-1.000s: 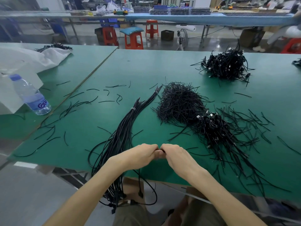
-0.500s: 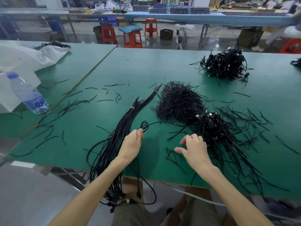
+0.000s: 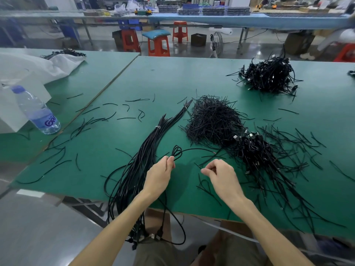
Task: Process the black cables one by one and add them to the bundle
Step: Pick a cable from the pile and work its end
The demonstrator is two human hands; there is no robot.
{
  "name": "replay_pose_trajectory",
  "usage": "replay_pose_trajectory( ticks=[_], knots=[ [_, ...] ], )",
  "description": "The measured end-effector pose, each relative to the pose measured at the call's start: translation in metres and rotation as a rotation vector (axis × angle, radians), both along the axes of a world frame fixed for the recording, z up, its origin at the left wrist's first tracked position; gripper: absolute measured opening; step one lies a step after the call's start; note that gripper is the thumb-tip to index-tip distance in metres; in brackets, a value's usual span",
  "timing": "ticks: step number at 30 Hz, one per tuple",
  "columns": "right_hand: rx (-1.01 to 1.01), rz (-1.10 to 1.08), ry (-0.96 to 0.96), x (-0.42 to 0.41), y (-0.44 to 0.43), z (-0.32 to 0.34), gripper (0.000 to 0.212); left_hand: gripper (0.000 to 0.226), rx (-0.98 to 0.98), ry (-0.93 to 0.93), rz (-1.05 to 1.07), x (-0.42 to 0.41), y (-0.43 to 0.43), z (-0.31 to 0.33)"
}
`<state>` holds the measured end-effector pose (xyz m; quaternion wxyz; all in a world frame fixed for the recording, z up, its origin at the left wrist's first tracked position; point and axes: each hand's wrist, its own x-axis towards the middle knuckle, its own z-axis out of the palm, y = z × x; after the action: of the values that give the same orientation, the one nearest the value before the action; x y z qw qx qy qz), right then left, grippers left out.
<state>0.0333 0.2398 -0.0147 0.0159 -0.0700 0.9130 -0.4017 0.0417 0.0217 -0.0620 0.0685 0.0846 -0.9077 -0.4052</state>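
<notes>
One black cable, held up beside the bundle

The left hand (image 3: 160, 176) pinches a black cable (image 3: 173, 157) just under its little loops, right beside the bundle (image 3: 148, 146) that lies on the green table (image 3: 115, 169) and hangs over the near edge. I think the loops must be pulled straight next, so keep the pinch tight, slide along slowly, then lay the cable flat on the bundle with the ends lined up. The right hand (image 3: 223, 176) has its fingers curled in, apart from the cable; I cannot tell if it pinches a small tie or nothing. The cable's low end seems to drop past the table edge among the bundle's ends, so its plug is hard to pick out
</notes>
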Motion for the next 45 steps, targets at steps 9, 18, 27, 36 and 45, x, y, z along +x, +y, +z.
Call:
replay_pose_trajectory(
  ticks=[9, 18, 27, 36, 45],
  knots=[
    [-0.664, 0.014, -0.481, 0.009, -0.045, 0.008, 0.026, 0.04, -0.059, -0.017, -0.07, 0.002, 0.002, 0.004],
    [-1.009, -0.114, -0.67, 0.001, -0.051, 0.001, 0.026, 0.036, -0.105, 0.015, -0.248, 0.01, 0.0, 0.005],
    [-0.965, -0.047, -0.566, -0.002, -0.053, -0.004, 0.008, 0.037, 0.049, 0.019, -0.268, 0.011, -0.003, 0.006],
    [-0.833, 0.009, -0.472, -0.002, -0.057, -0.008, 0.028, 0.041, 0.166, 0.033, -0.206, 0.01, 0.002, 0.011],
    [-0.75, 0.103, -0.368, 0.003, -0.06, -0.005, 0.035, 0.055, 0.414, -0.007, -0.217, 0.012, 0.001, 0.026]
  ],
)
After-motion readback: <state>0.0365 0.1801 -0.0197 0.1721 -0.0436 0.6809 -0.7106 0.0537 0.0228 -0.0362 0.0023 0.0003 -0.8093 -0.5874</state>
